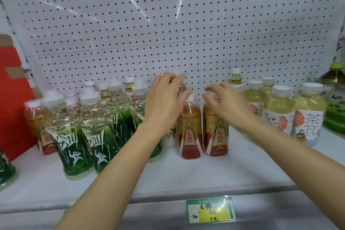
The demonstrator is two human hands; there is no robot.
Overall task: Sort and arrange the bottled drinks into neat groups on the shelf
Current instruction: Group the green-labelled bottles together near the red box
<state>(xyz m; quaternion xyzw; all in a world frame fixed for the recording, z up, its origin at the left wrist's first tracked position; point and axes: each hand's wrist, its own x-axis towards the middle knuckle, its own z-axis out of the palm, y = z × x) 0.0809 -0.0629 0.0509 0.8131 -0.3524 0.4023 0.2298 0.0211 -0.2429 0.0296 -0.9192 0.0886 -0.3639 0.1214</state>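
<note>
Two red-and-gold drink bottles stand side by side at the middle of the white shelf. My right hand is closed over the cap of the right one. My left hand is curled around the top of a taller white-labelled bottle just behind and left of the left red-and-gold bottle, with the thumb near that bottle's cap. Another red-and-gold bottle stands far left, behind the green ones.
Several green-labelled bottles crowd the left half. Pale yellow tea bottles with orange-fruit labels fill the right, with a big green-capped bottle beyond. A red carton stands far left. A price tag hangs on the front edge.
</note>
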